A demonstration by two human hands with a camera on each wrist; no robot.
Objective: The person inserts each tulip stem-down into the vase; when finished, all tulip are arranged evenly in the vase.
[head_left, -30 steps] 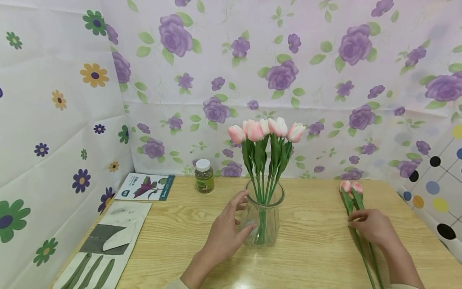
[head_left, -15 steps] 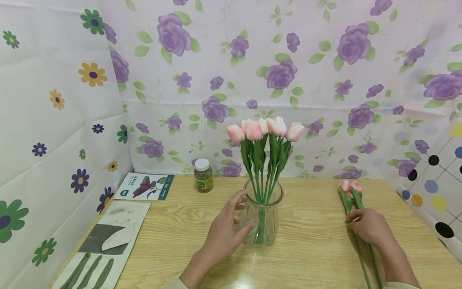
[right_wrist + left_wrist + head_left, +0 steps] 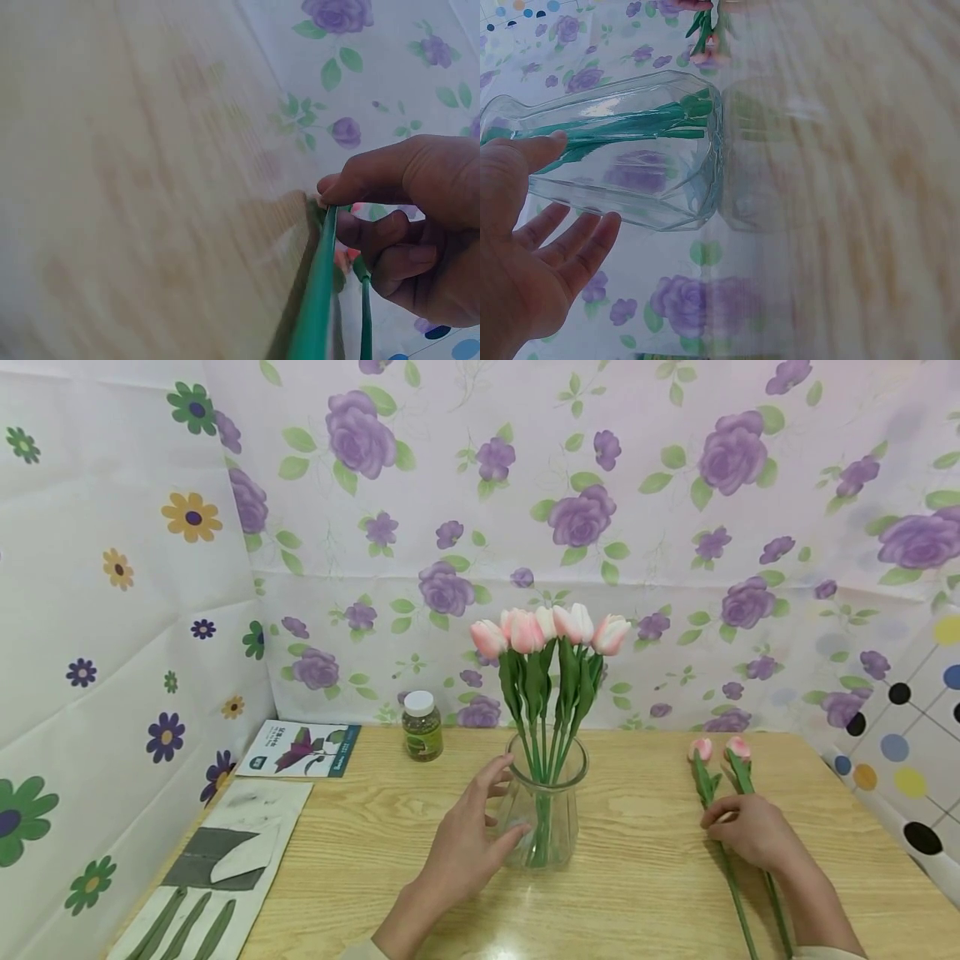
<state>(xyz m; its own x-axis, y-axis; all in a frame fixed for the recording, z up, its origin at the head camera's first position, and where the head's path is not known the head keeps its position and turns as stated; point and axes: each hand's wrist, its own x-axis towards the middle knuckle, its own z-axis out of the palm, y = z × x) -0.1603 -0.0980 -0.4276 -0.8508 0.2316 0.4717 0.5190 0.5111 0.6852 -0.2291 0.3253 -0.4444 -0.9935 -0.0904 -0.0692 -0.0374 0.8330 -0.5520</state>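
Observation:
On the table stands a clear glass vase (image 3: pixel 555 839) with several pink-and-white tulips (image 3: pixel 527 631) in it, their green stems reaching down inside. My left hand (image 3: pixel 468 835) is at the vase's left side, thumb and fingers spread, fingertips right at the glass. In the left wrist view, the thumb of that hand (image 3: pixel 525 247) overlaps the vase (image 3: pixel 630 202). Over on the right, thumb and index finger of my right hand (image 3: pixel 753 835) pinch the green stem of one tulip (image 3: pixel 701 750). A second tulip (image 3: pixel 738 747) lies just right of it, part of its stem hidden behind that hand.
A small jar with a white lid (image 3: pixel 422 727) stands behind and left of the vase. A leaflet (image 3: pixel 300 748) and a printed sheet (image 3: pixel 225 860) lie along the left table edge. Floral cloth (image 3: pixel 450 485) hangs behind the wooden table (image 3: pixel 360 827).
My right hand has shifted slightly left with the pinched tulip, so its bloom now lies apart from the second one. The left hand and the vase keep their places.

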